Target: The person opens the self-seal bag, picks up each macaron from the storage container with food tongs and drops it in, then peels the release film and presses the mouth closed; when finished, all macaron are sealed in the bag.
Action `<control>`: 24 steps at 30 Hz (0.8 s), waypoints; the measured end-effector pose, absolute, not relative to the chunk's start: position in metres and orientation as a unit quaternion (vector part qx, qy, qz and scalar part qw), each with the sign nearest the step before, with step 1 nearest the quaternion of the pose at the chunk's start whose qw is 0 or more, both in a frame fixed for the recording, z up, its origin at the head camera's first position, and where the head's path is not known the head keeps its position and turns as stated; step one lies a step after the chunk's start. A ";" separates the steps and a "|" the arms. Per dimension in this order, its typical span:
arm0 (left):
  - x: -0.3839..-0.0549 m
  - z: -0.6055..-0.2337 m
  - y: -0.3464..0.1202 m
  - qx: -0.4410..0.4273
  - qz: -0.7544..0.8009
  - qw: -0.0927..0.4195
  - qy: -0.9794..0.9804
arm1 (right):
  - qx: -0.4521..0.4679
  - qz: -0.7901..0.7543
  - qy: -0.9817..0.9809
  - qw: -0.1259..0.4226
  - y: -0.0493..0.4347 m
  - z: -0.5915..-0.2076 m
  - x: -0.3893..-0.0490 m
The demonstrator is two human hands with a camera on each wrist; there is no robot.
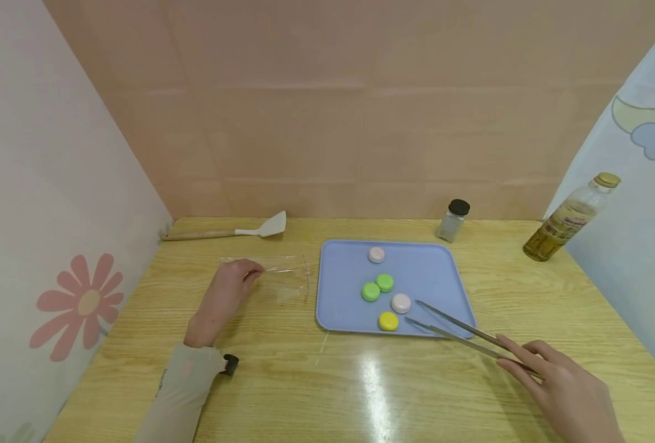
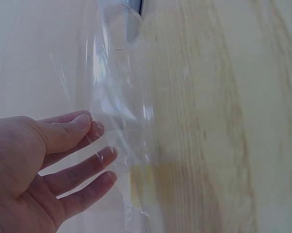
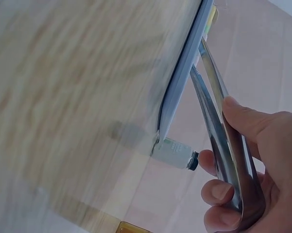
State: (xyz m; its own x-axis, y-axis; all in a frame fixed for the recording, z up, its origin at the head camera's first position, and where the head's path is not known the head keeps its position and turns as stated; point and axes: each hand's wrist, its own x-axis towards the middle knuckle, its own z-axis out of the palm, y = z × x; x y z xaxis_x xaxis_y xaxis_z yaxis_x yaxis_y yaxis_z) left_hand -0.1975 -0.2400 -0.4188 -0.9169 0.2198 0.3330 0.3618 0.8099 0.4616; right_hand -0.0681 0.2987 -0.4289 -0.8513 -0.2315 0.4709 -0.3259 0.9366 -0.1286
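Note:
My left hand (image 1: 234, 284) pinches the edge of a clear plastic bag (image 1: 289, 280) left of the tray. Thumb and forefinger meet on the film (image 2: 121, 97) in the left wrist view. In my right hand (image 1: 566, 381) are metal tongs (image 3: 218, 126), their tips apart over the front right of the blue tray (image 1: 433, 264). Nearest the tips lie a pale pink macaron (image 1: 401, 303) and a yellow one (image 1: 388, 321). Two green macarons (image 1: 370, 291) touch near the tray's middle, and another pink macaron (image 1: 376, 255) sits toward the back. Nothing is between the tong tips.
A white spatula (image 1: 272, 226) with a wooden handle lies at the back left. Behind the tray stands a small black-capped jar (image 1: 452, 220). An oil bottle (image 1: 566, 224) stands at the right by the wall. Walls enclose the wooden table (image 1: 283, 387) at the back and sides.

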 end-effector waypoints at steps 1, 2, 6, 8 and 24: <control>-0.197 -0.419 -0.240 -0.154 -0.267 0.133 -0.942 | 0.146 0.103 -0.957 0.228 0.298 -0.429 -0.069; -0.198 -0.419 -0.240 -0.154 -0.267 0.132 -0.942 | 0.147 0.104 -0.958 0.224 0.297 -0.429 -0.070; -0.198 -0.419 -0.241 -0.154 -0.265 0.131 -0.943 | 0.142 0.108 -0.963 0.202 0.293 -0.427 -0.073; -0.199 -0.420 -0.241 -0.154 -0.264 0.131 -0.943 | 0.141 0.109 -0.964 0.195 0.291 -0.426 -0.074; -0.197 -0.415 -0.239 -0.159 -0.265 0.138 -0.941 | 0.169 0.116 -0.957 0.206 0.286 -0.425 -0.085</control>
State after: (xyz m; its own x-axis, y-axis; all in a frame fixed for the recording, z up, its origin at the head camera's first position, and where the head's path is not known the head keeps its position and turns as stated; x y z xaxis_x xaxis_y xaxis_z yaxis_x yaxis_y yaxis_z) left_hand -0.1973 -0.2394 -0.4150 -0.9115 0.2259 0.3436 0.3718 0.8097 0.4541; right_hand -0.0849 0.2857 -0.4247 -0.8580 -0.2767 0.4327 -0.3718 0.9159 -0.1515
